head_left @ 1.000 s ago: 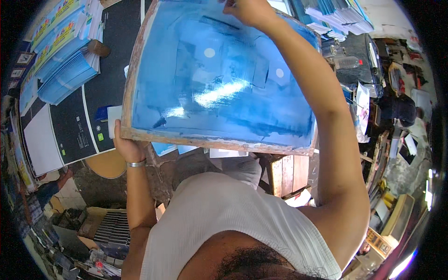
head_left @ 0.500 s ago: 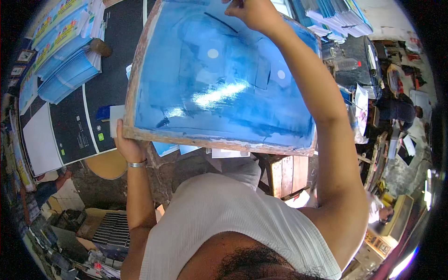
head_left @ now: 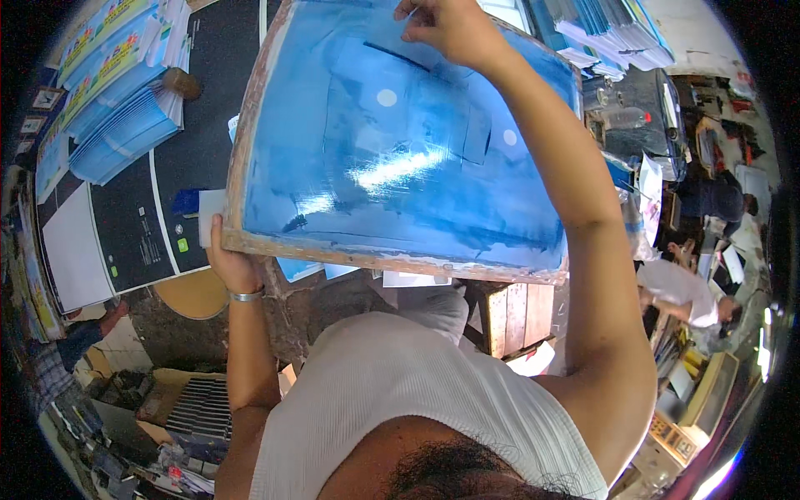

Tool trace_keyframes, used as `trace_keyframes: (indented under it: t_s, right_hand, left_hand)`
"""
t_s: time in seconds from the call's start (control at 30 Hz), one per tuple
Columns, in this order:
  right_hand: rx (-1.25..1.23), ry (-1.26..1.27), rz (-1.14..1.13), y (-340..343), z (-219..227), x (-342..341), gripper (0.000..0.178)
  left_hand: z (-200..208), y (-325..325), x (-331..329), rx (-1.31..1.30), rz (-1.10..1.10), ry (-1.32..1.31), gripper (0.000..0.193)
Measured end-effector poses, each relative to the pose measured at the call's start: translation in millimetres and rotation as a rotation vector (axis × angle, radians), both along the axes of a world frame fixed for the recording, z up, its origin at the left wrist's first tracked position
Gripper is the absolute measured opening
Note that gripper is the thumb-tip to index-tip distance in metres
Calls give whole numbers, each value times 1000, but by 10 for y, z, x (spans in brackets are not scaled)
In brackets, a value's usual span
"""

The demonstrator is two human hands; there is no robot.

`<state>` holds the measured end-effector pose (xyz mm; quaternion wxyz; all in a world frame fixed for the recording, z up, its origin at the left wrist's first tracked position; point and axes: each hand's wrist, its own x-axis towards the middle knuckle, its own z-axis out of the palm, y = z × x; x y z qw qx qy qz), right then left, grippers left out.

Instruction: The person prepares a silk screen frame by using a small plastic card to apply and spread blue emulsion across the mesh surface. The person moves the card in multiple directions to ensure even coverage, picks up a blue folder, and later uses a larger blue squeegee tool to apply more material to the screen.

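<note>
A screen-printing frame (head_left: 358, 247) with worn wooden edges spans the view before me. Its mesh (head_left: 333, 150) is stained blue, shines with a bright reflection and bears two pale round spots. My left hand (head_left: 232, 265) grips the frame's near left corner, thumb upward beside a white sheet (head_left: 212, 218); its other fingers are hidden below. Over the mesh's far part, my right hand (head_left: 442, 29) hovers with loosely bent fingers, thumb apart from them, nothing visible between. A dark streak (head_left: 396, 57) runs on the mesh just below that hand.
Stacks of blue printed sheets (head_left: 125, 125) stand on the dark table (head_left: 125, 208) at left, more sheets (head_left: 612, 33) at far right. A clear bottle (head_left: 625, 117) lies on the right. A wooden box (head_left: 521, 315) is under the frame's near edge. A person in white (head_left: 679, 292) is farther right.
The frame appears shifted slightly right and down in view. My right hand's fingers have loosened a little. At right, the person in white has come more into sight.
</note>
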<state>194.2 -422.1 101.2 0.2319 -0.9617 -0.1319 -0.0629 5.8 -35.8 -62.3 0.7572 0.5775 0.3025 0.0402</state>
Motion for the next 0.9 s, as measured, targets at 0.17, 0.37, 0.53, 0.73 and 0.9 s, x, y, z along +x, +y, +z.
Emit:
trace_keyframes:
  t_s: [0.17,0.37,0.53,0.73,0.9]
  right_hand:
    - [-103,-205,-113,-240,15,214,22]
    - [-228,-151,-82,-635,60,161,22]
    - [254,152,23,-828,114,64,21]
    - [-267,-120,-188,-1197,142,58,24]
    - [57,191,-84,-1269,156,-188,29]
  left_hand:
    - [-41,-30,-37,11,-61,-69,44]
    - [-84,55,-44,-256,-87,-137,42]
    - [-38,37,-24,-143,-127,-122,43]
    - [135,-45,40,-167,-91,-43,48]
    - [38,30,-24,-112,-106,-89,44]
